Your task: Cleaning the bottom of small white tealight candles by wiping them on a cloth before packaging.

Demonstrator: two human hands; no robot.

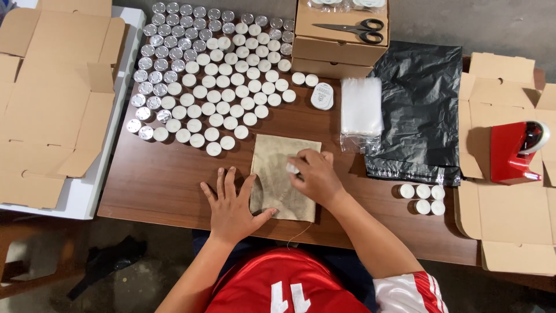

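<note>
- Pinning the beige cloth pouch point(277, 168) flat on the brown tabletop point(162, 179), the left hand point(231, 211) has its fingers spread wide; should it lift, the pouch could slide.
- Right hand point(315, 177) pinches one small white tealight point(292, 168) over the pouch; a loose pinch might drop it.
- Five tealights point(423, 198) sit right, near a red tape dispenser point(512, 152).
- Farther: clear bag stack point(361, 107), black plastic bag point(418, 110), rows of tealights point(214, 75), brown boxes with scissors point(353, 29).
</note>
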